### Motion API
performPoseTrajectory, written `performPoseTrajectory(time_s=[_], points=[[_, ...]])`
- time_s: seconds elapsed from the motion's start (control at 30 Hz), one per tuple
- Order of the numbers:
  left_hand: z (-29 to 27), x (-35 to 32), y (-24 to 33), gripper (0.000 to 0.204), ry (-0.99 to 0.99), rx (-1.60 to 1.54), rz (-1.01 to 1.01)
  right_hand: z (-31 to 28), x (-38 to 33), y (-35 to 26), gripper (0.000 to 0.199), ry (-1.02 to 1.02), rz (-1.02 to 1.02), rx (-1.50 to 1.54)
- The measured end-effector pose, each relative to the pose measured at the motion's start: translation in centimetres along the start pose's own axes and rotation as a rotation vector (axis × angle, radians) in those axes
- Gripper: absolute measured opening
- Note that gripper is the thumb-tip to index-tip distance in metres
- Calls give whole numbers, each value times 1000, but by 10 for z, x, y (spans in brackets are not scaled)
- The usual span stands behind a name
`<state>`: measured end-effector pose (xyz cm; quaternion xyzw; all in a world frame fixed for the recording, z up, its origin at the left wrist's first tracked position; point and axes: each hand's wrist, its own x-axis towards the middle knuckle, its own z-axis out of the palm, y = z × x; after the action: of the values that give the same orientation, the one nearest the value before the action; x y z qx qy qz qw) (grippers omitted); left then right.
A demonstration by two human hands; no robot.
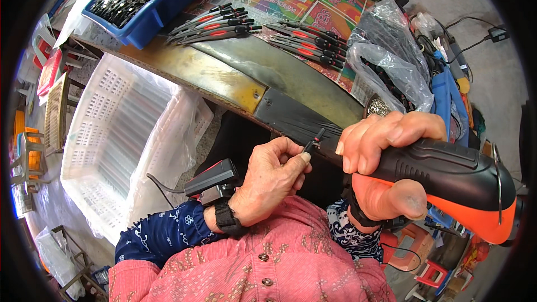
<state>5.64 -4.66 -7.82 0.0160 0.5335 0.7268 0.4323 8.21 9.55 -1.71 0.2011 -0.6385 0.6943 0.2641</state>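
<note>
My left hand pinches a small, slim dark piece between thumb and forefinger, just in front of the table edge. A reddish spot shows near its upper end. My right hand is wrapped round a black and orange power screwdriver with a wire hanging loop. Its front end points left toward the small piece, but my fingers hide much of it. I cannot tell whether tool and piece touch. Beyond my hands, slim black, grey and red parts lie in a fanned pile, with another pile right of it.
A blue bin at the far left holds many similar parts. Clear plastic bags and a small container of metal bits stand right. A white basket lined with plastic stands left, below the metal-edged table.
</note>
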Motion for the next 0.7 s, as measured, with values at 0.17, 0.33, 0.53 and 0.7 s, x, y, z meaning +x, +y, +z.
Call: performPoseTrajectory(time_s=[0.17,0.33,0.53,0.7], points=[[0,1,-1,15,-2,-19,2,1,0,1,66,5,-4,6],[0,2,-2,11,12,-35,2,6,5,1,65,7,9,3],[3,2,-4,10,53,-19,80,23,8,-8,60,198,222,-147],[2,2,-6,10,56,-20,79,28,11,-4,58,238,207,-107]])
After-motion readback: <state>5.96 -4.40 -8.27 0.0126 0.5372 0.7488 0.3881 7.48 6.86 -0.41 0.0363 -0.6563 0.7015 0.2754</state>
